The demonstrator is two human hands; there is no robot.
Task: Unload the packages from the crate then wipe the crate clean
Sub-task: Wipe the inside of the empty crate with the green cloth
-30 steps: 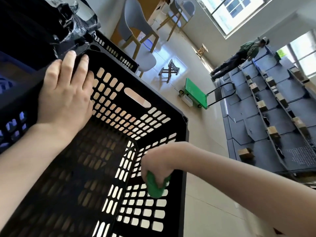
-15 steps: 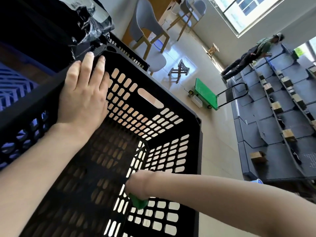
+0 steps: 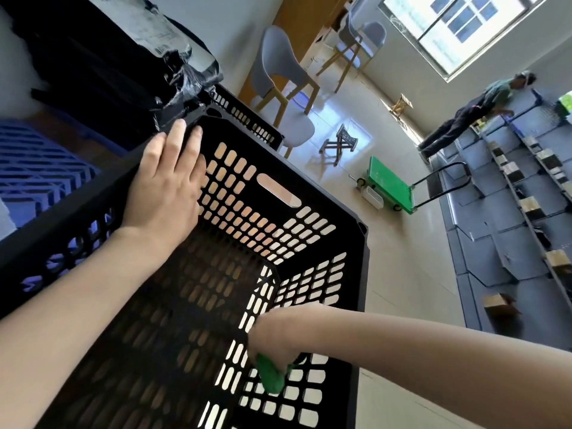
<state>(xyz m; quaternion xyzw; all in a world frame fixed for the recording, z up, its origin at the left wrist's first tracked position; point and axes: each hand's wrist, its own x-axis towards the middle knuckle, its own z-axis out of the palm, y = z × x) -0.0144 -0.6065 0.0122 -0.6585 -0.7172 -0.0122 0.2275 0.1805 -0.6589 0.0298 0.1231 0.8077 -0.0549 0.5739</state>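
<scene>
Left hand (image 3: 164, 187): flat, fingers straight, pressing on the crate's (image 3: 325, 205) far left rim.
Right hand (image 3: 272, 342): inside the crate, fingers curled round a green cloth (image 3: 272, 380).
Cloth: against the crate's right inner wall, low down.
Crate: black, slotted, tilted; no packages inside it.
Packages (image 3: 130, 54): black plastic, piled just beyond the crate's far left corner.
Blue pallet (image 3: 40, 168): left of the crate.
Green cart (image 3: 390, 184): on the floor, beyond the crate's right side.
</scene>
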